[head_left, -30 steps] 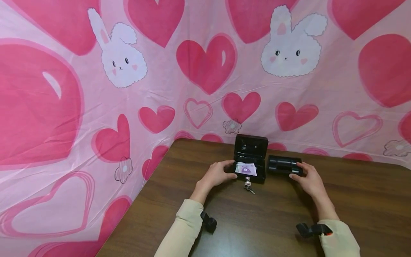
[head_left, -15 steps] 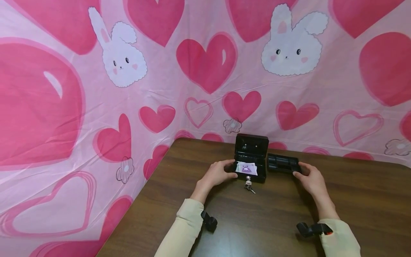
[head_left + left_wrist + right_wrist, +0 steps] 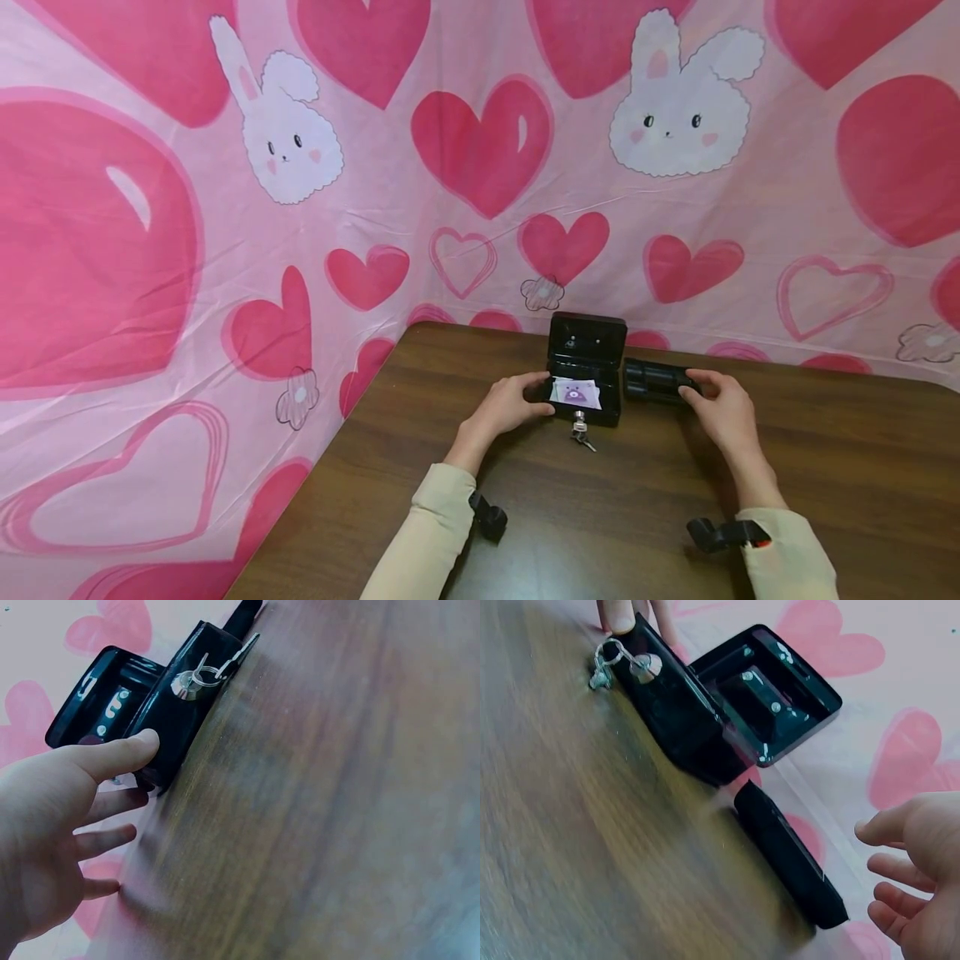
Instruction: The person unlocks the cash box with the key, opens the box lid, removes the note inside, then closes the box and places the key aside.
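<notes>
A small black cash box (image 3: 609,408) stands on the table with its lid (image 3: 587,340) raised. Inside lie pale printed notes (image 3: 575,393) with a purple bear picture. A silver lock with keys on a ring (image 3: 580,433) sticks out of its front. My left hand (image 3: 507,408) holds the box's left end, thumb on the front face and index finger behind, as the left wrist view (image 3: 67,817) shows. Right of the box lies a black coin tray (image 3: 654,382). My right hand (image 3: 723,408) hovers at the tray's right end, fingers loosely bent and apart from it in the right wrist view.
The brown wooden table (image 3: 600,517) carries the box and the tray near its back edge. Behind it hangs a pink cloth (image 3: 465,50) printed with hearts and rabbits. Each wrist wears a black camera mount (image 3: 489,517).
The coin tray has slid slightly left toward the box. My right hand has come off its end and risen a little. My left hand keeps its hold on the box.
</notes>
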{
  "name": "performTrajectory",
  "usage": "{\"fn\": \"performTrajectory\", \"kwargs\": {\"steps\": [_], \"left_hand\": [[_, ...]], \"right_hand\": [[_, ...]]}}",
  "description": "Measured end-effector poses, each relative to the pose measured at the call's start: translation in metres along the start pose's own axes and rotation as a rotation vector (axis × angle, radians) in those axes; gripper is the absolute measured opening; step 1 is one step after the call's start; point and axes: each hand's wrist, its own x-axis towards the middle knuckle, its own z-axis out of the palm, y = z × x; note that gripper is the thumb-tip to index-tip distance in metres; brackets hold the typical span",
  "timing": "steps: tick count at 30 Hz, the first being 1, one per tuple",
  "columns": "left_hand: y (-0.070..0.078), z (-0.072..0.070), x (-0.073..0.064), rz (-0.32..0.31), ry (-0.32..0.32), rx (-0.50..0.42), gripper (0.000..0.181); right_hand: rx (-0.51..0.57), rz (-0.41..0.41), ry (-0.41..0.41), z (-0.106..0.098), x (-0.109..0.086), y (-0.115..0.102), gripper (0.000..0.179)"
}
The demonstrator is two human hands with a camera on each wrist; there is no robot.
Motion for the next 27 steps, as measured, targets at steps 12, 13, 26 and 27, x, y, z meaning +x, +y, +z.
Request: {"fn": "performTrajectory", "kwargs": {"steps": [12,13,26,27], "left_hand": [[0.002,-0.001,0.0,-0.018,-0.012,-0.012,0.061],[0.001,-0.001,0.0,-0.019,-0.011,-0.012,0.061],[0.002,-0.001,0.001,0.004,-0.006,0.038,0.06],[0.002,-0.001,0.001,0.003,-0.007,0.043,0.06]], "right_hand": [[-0.014,-0.047,-0.013,0.001,-0.001,-0.017,0.04],[-0.015,-0.056,-0.017,0.002,-0.001,-0.018,0.04],[0.01,-0.121,-0.095,0.015,-0.003,-0.034,0.041],[0.008,-0.125,-0.096,0.017,-0.003,-0.034,0.041]]}}
